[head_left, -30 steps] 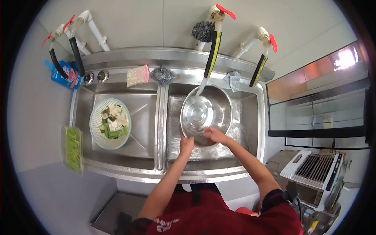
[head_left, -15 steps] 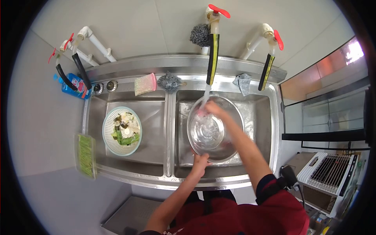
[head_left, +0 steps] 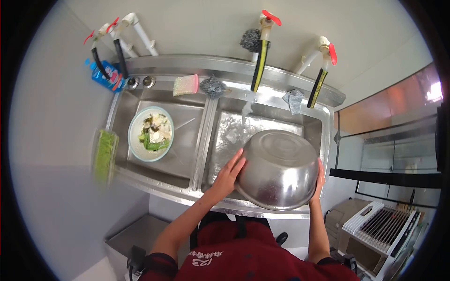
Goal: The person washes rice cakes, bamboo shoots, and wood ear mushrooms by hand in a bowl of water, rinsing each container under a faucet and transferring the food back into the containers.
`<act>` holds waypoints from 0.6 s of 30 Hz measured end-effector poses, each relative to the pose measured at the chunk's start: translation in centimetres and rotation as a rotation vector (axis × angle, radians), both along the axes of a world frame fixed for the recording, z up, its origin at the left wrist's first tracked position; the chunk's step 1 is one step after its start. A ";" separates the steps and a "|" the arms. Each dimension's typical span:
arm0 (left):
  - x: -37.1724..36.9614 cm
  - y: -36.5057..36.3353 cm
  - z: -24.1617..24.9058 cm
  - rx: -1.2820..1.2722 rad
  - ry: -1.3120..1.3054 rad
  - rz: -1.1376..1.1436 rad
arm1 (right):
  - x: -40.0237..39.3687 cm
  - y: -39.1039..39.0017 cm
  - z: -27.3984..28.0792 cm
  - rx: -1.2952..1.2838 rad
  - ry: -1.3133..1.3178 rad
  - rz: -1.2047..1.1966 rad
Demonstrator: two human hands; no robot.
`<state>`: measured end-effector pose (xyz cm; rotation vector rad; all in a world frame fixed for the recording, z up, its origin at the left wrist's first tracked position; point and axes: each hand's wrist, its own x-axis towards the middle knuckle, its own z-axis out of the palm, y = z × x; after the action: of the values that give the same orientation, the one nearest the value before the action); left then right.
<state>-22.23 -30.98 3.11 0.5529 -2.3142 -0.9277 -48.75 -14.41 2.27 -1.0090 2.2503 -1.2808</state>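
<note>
Head view: each hand [head_left: 226, 177] grips the metal bowl [head_left: 280, 171] (base showing).

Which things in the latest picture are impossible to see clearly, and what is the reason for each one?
All in the head view:
- Inside of the bowl: hidden, its base and outer wall face the camera.
- Some fingers of the right hand: hidden behind the bowl.
- Bottle label: small, partly covered by a black hose.
- Greens at far left: blurred, kind unclear.
- Smallest food scraps: too small.
</note>
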 end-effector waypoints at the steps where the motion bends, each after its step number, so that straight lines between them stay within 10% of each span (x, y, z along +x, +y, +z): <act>1: -0.3 0.1 1.1 0.207 -0.005 0.090 | 0.2 0.7 -0.5 0.016 -0.038 0.006; 4: 1.0 1.0 3.6 0.315 -0.075 0.362 | -0.4 4.3 -10.2 0.158 -0.153 -0.301; 6: 4.9 3.5 -0.1 0.235 -0.056 0.445 | 2.2 0.9 -11.7 0.054 -0.672 -0.333; 8: 9.7 7.3 0.1 0.466 -0.119 0.515 | 2.6 0.1 -17.7 0.387 -0.847 -0.301; 10: 15.5 11.5 1.1 0.406 -0.258 0.745 | 4.1 -1.9 -21.4 0.169 -1.366 -0.090; 12: 21.0 14.9 2.6 0.581 0.069 1.110 | 2.9 -5.9 -27.6 0.336 -1.721 0.080; 18: 34.0 29.9 3.3 0.470 1.076 2.128 | 6.2 -10.4 -20.8 0.898 -1.151 0.309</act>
<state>11.80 -1.11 6.42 1.5371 0.1141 -0.2810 -42.57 -24.76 -18.51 -0.1375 1.3620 -0.3681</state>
